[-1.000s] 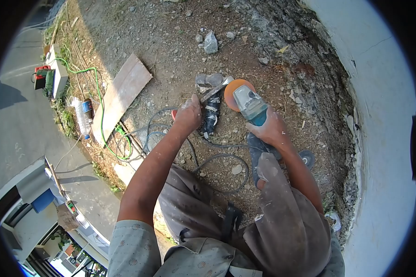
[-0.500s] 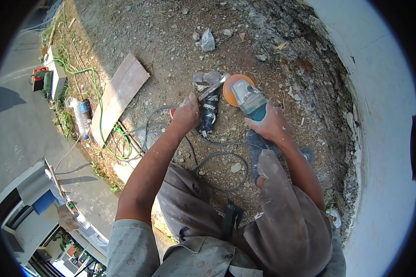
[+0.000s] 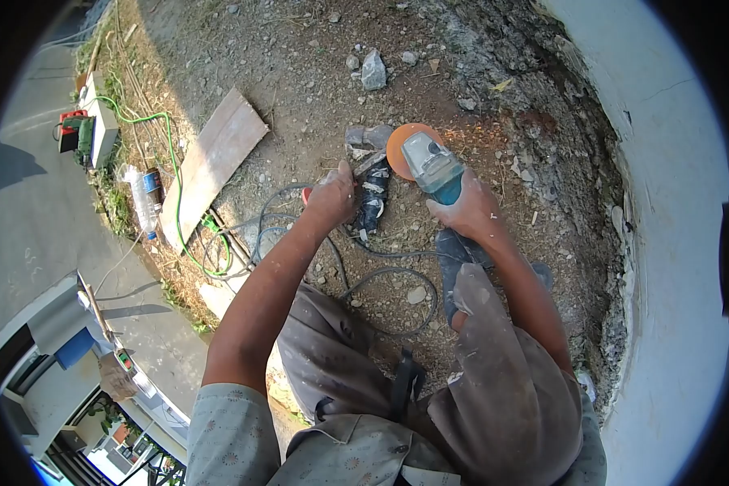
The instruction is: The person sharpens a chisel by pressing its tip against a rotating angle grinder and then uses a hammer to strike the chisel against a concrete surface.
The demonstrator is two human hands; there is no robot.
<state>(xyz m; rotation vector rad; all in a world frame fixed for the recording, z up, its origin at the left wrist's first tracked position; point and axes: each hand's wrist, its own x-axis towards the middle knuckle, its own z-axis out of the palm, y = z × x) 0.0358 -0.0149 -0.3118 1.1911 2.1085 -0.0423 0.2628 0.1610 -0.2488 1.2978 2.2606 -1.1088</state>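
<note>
My right hand [image 3: 470,209] is wrapped around the teal body of an angle grinder [image 3: 434,172]. Its orange disc [image 3: 407,149] faces up and left, its left edge right at the end of a flat, chisel-like metal tool [image 3: 369,164]. My left hand [image 3: 332,196] grips this tool, and a red end shows beyond the fist. Orange sparks [image 3: 482,134] scatter over the soil right of the disc. Under the metal tool lies a grey, hammer-head-shaped piece [image 3: 368,138], with a black, white-flecked wrapped length [image 3: 373,198] running toward me.
A grey cable [image 3: 397,270] loops over the ground before my knees. To the left are a board [image 3: 219,158], a green cord [image 3: 170,154], a plastic bottle [image 3: 142,202] and a can [image 3: 153,186]. A pale wall [image 3: 680,243] rises at right; a loose stone [image 3: 373,70] lies ahead.
Sparks now fly from the disc, where none showed before. The grinder has shifted slightly left and up against the metal tool's end, and my left hand has moved slightly right.
</note>
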